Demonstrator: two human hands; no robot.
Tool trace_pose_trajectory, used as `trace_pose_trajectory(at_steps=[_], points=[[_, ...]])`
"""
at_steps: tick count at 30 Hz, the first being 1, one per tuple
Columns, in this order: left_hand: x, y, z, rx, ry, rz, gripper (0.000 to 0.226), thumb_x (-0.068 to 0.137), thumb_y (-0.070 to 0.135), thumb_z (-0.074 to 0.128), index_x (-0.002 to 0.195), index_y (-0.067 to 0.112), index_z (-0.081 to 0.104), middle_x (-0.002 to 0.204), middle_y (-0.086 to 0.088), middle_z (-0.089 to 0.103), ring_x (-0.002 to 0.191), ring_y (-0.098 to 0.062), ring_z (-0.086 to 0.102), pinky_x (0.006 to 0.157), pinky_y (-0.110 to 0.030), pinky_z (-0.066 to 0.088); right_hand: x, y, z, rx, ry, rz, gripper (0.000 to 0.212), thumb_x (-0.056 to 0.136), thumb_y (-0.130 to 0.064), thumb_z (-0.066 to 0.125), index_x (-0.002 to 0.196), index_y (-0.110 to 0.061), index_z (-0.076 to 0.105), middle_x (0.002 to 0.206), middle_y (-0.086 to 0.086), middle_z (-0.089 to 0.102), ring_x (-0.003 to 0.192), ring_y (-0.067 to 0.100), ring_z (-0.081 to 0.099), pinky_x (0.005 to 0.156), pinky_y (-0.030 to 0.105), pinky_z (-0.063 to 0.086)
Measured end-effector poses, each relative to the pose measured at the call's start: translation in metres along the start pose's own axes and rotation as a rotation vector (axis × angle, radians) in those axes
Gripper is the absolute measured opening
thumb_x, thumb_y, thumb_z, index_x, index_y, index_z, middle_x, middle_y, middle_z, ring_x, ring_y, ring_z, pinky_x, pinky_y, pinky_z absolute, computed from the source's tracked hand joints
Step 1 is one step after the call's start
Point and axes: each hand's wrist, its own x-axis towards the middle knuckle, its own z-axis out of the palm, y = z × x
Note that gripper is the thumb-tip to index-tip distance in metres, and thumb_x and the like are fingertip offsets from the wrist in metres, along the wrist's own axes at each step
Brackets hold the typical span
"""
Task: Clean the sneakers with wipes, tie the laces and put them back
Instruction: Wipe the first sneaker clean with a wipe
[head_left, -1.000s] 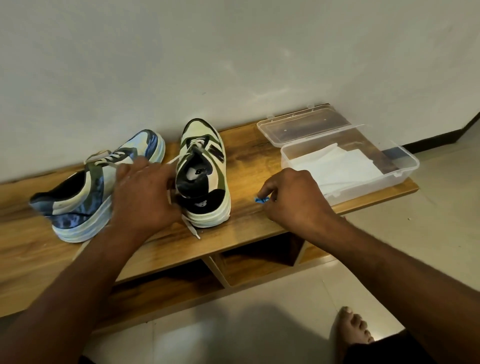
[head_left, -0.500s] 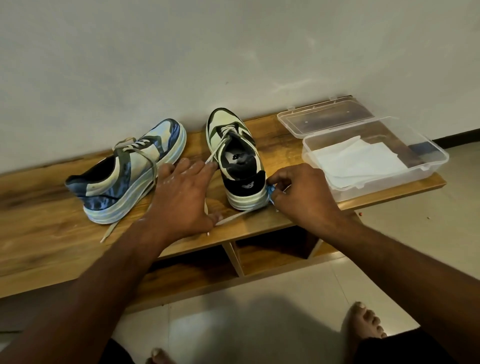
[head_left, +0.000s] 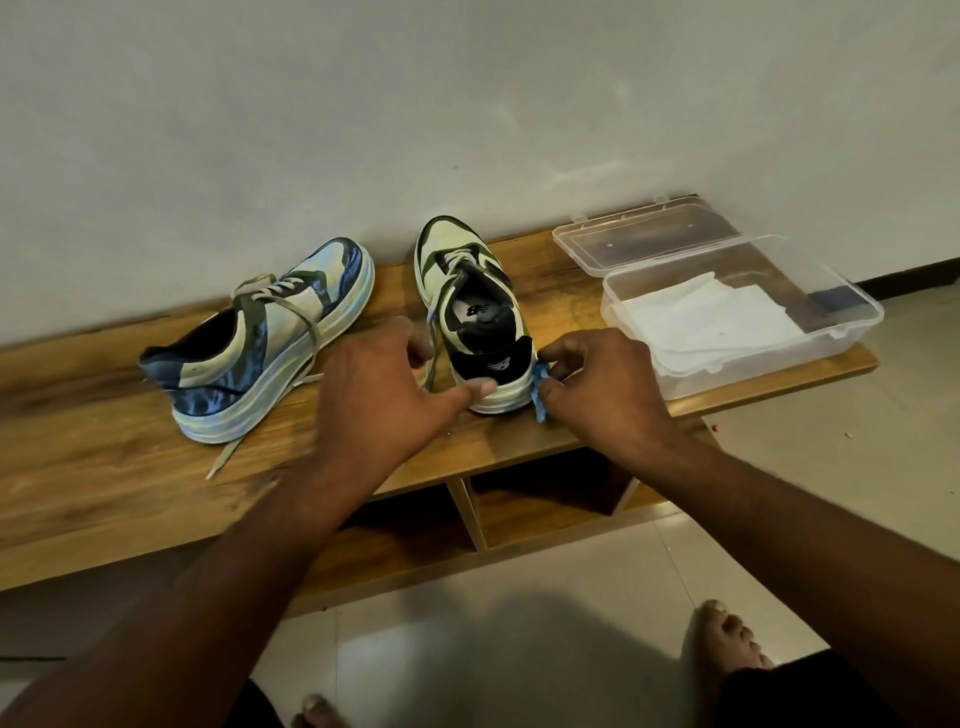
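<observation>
Two sneakers stand on a low wooden bench (head_left: 104, 467). The left sneaker (head_left: 260, 343) is blue and cream, turned sideways, with loose laces trailing over the wood. The right sneaker (head_left: 470, 312) is cream, green and black, heel toward me, also unlaced. My left hand (head_left: 384, 400) rests against its heel, thumb on the sole's left side, fingers by its laces. My right hand (head_left: 597, 395) pinches a small crumpled blue wipe (head_left: 540, 387) against the sole's right rear corner.
A clear plastic box (head_left: 852, 312) with its lid (head_left: 649, 234) open back holds white wipes (head_left: 711, 317) at the bench's right end. A grey wall runs right behind. Open cubbies lie under the bench. My bare feet (head_left: 727, 639) are on the tiled floor.
My right hand has brought the blue wipe from the bench top up to the right sneaker's heel. My left hand has shifted from the laces to the heel's left side.
</observation>
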Motion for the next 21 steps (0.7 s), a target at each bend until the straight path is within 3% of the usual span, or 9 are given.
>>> trace_pose_trajectory(at_steps=[3, 5, 7, 10, 15, 19, 21], points=[[-0.002, 0.011, 0.017, -0.217, -0.085, -0.227, 0.117, 0.052, 0.092, 0.076, 0.143, 0.024, 0.047, 0.123, 0.004, 0.070, 0.103, -0.014, 0.069, 0.087, -0.041, 0.061, 0.002, 0.001, 0.003, -0.030, -0.008, 0.005, 0.037, 0.080, -0.024, 0.086, 0.116, -0.023, 0.078, 0.099, -0.004, 0.078, 0.080, 0.005, 0.066, 0.064, 0.012, 0.045], [0.001, 0.016, 0.031, -0.309, -0.070, -0.288, 0.129, 0.050, 0.091, 0.078, 0.151, 0.020, 0.039, 0.140, 0.001, 0.062, 0.121, -0.018, 0.063, 0.096, -0.038, 0.057, 0.003, 0.001, 0.003, -0.044, -0.005, 0.008, 0.035, 0.081, -0.025, 0.085, 0.115, -0.025, 0.078, 0.101, -0.005, 0.078, 0.081, 0.005, 0.066, 0.063, 0.009, 0.042], [0.006, 0.023, 0.044, -0.366, -0.021, -0.312, 0.126, 0.047, 0.091, 0.079, 0.146, 0.020, 0.045, 0.139, 0.003, 0.061, 0.126, -0.018, 0.060, 0.097, -0.036, 0.055, 0.004, 0.001, 0.004, -0.050, -0.002, 0.003, 0.032, 0.082, -0.023, 0.084, 0.114, -0.025, 0.078, 0.101, -0.004, 0.078, 0.082, 0.005, 0.066, 0.063, 0.009, 0.042], [0.012, 0.030, 0.059, -0.372, 0.043, -0.326, 0.116, 0.042, 0.093, 0.076, 0.132, 0.023, 0.056, 0.126, 0.008, 0.067, 0.117, -0.014, 0.064, 0.091, -0.036, 0.059, 0.004, 0.001, 0.005, -0.043, 0.010, -0.013, 0.027, 0.084, -0.021, 0.083, 0.109, -0.025, 0.078, 0.097, -0.005, 0.078, 0.083, 0.006, 0.068, 0.064, 0.011, 0.043], [0.020, 0.038, 0.062, -0.411, 0.117, -0.308, 0.078, 0.052, 0.080, 0.083, 0.111, 0.029, 0.074, 0.103, 0.013, 0.075, 0.096, -0.004, 0.070, 0.076, -0.026, 0.059, 0.005, 0.003, -0.001, 0.045, 0.064, -0.015, 0.029, 0.080, -0.017, 0.086, 0.108, -0.024, 0.079, 0.087, -0.011, 0.075, 0.077, 0.001, 0.069, 0.070, 0.014, 0.055], [0.027, 0.040, 0.054, -0.565, 0.112, -0.435, 0.086, 0.047, 0.082, 0.081, 0.113, 0.029, 0.073, 0.102, 0.015, 0.075, 0.094, -0.003, 0.070, 0.077, -0.033, 0.063, -0.002, -0.005, -0.012, 0.171, 0.150, -0.090, 0.035, 0.082, -0.017, 0.086, 0.115, -0.022, 0.076, 0.090, -0.017, 0.070, 0.079, -0.005, 0.069, 0.066, 0.003, 0.050], [0.029, 0.041, 0.046, -0.669, 0.100, -0.500, 0.085, 0.044, 0.080, 0.083, 0.112, 0.028, 0.074, 0.101, 0.014, 0.076, 0.092, -0.005, 0.072, 0.077, -0.037, 0.065, -0.009, -0.011, -0.013, 0.178, 0.196, -0.179, 0.036, 0.083, -0.016, 0.085, 0.117, -0.022, 0.076, 0.101, -0.016, 0.072, 0.086, -0.003, 0.070, 0.073, 0.008, 0.056]])
